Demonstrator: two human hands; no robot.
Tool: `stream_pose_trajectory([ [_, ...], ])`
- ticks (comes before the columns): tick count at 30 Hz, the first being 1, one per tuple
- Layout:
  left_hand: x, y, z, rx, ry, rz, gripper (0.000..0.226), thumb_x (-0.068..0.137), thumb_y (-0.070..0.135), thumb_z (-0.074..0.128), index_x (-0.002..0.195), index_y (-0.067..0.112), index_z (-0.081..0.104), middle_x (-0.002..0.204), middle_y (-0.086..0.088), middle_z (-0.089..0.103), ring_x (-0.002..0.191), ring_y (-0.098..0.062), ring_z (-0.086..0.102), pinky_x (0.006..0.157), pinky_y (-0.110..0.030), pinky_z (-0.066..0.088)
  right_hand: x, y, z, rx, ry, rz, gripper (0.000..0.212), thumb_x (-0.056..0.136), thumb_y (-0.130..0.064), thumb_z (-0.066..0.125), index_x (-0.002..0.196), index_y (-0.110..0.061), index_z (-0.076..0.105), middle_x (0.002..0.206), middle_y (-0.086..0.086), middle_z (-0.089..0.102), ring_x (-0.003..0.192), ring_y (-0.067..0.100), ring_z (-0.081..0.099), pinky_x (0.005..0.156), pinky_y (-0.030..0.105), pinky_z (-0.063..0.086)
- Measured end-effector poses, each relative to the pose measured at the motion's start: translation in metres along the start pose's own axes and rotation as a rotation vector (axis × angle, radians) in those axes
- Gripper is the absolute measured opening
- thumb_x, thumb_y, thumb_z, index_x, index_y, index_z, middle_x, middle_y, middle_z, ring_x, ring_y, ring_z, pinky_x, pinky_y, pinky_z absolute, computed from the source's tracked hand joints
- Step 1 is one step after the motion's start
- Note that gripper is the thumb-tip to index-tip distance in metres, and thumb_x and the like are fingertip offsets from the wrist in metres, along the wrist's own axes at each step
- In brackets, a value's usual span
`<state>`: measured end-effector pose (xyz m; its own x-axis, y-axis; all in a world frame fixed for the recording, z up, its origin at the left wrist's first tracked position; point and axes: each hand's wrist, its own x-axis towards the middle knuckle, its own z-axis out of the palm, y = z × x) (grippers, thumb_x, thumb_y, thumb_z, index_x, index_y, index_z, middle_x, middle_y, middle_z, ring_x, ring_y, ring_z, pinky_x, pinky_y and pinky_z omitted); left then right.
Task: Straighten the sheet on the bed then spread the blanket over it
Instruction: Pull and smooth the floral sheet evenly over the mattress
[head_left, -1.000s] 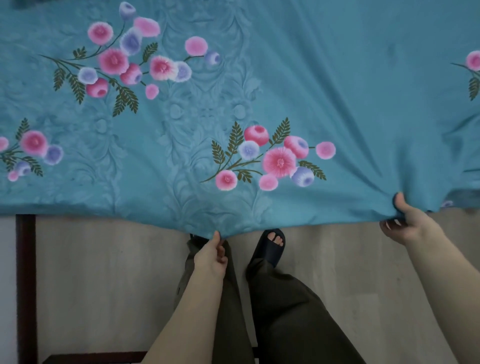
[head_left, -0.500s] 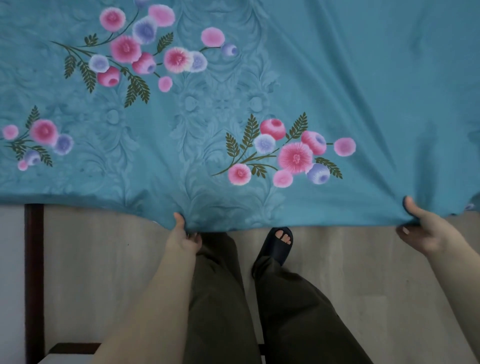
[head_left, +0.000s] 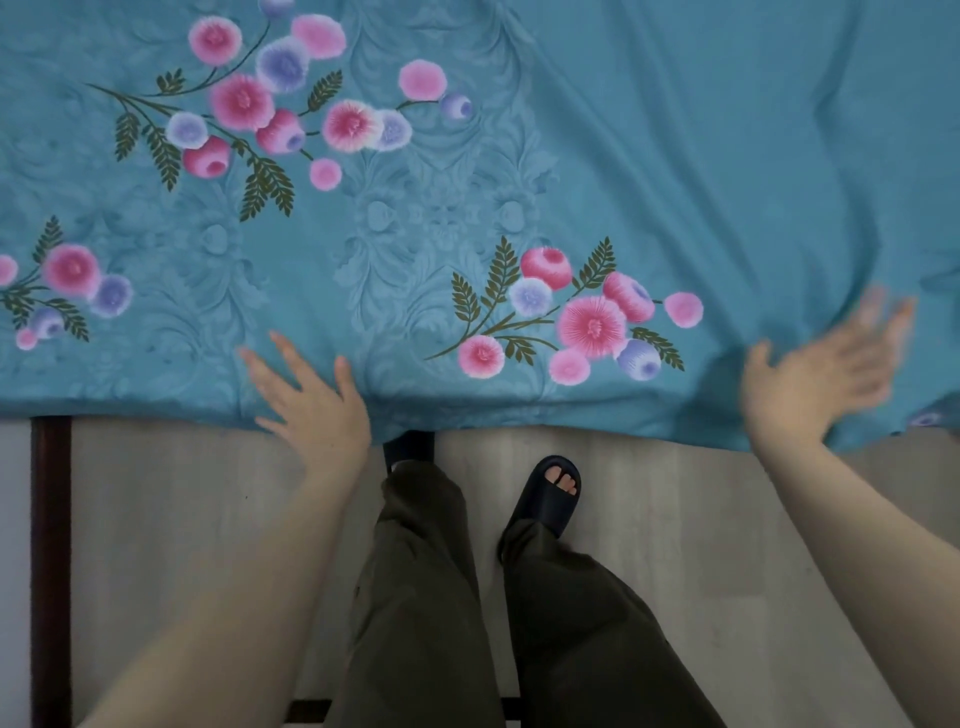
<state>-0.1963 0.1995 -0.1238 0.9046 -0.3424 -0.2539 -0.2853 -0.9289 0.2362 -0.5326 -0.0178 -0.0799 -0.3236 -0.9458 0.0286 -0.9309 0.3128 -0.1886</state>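
A teal sheet (head_left: 675, 156) printed with pink and purple flowers fills the upper half of the head view, and its near edge hangs just over the floor. My left hand (head_left: 306, 395) lies flat on that edge, fingers spread, holding nothing. My right hand (head_left: 826, 374) is open with fingers apart over the sheet near its right edge, blurred by motion. Soft folds run across the right part of the sheet. No blanket is in view.
Pale wood-look floor (head_left: 727, 519) lies below the sheet's edge. A dark wooden frame post (head_left: 50, 545) runs down the left side. My legs in dark trousers and a black slide sandal (head_left: 545, 493) stand between my arms.
Both hands have let go of the sheet's near edge and opened. They have moved up onto the sheet, and the edge has dropped and lies straighter.
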Motion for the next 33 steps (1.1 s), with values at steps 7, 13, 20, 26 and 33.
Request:
stream_pose_trajectory([
  [7, 0.044, 0.01, 0.022, 0.354, -0.414, 0.341, 0.089, 0.077, 0.081, 0.013, 0.151, 0.039, -0.013, 0.161, -0.005, -0.02, 0.146, -0.045, -0.012, 0.109, -0.072, 0.003, 0.014, -0.026, 0.047, -0.275, -0.735, -0.668, 0.068, 0.09, -0.066, 0.036, 0.145, -0.056, -0.002, 0.159, -0.011, -0.023, 0.146, 0.033, -0.021, 0.109, 0.069, -0.003],
  [13, -0.03, 0.03, 0.046, 0.494, -0.459, 0.732, 0.073, 0.083, 0.077, 0.0, 0.146, 0.045, -0.016, 0.16, -0.006, -0.023, 0.145, -0.047, -0.013, 0.107, -0.073, 0.005, 0.002, 0.055, 0.043, -0.292, -0.869, -0.096, 0.065, 0.085, -0.078, 0.014, 0.134, -0.063, -0.026, 0.151, -0.009, -0.041, 0.144, 0.03, -0.028, 0.104, 0.077, 0.0],
  [20, -0.056, 0.134, 0.069, 0.364, -0.406, 1.153, 0.065, 0.095, 0.057, 0.026, 0.153, 0.033, 0.009, 0.162, -0.011, 0.012, 0.147, -0.036, 0.015, 0.102, -0.079, 0.019, 0.018, 0.073, 0.03, -0.325, -0.919, -0.259, 0.066, 0.096, -0.061, 0.025, 0.145, -0.049, -0.018, 0.155, 0.009, -0.034, 0.145, 0.035, -0.023, 0.113, 0.065, 0.003],
  [26, -0.053, 0.197, 0.099, 0.415, -0.513, 0.7, 0.083, 0.077, 0.082, 0.023, 0.148, 0.05, -0.005, 0.161, 0.001, -0.022, 0.145, -0.046, -0.016, 0.1, -0.082, 0.005, 0.049, 0.085, 0.02, -0.333, -1.048, -0.446, 0.065, 0.1, -0.047, 0.035, 0.15, -0.043, -0.007, 0.157, 0.019, -0.024, 0.145, 0.042, -0.013, 0.119, 0.052, 0.01],
  [33, -0.141, 0.192, 0.113, 0.57, -0.575, 0.936, 0.066, 0.088, 0.074, 0.018, 0.148, 0.05, 0.002, 0.159, -0.003, -0.025, 0.143, -0.052, -0.008, 0.096, -0.083, 0.018, 0.057, 0.084, 0.013, -0.328, -1.098, -0.492, 0.061, 0.101, -0.037, 0.036, 0.151, -0.042, 0.002, 0.156, 0.021, -0.023, 0.145, 0.044, -0.013, 0.118, 0.054, 0.012],
])
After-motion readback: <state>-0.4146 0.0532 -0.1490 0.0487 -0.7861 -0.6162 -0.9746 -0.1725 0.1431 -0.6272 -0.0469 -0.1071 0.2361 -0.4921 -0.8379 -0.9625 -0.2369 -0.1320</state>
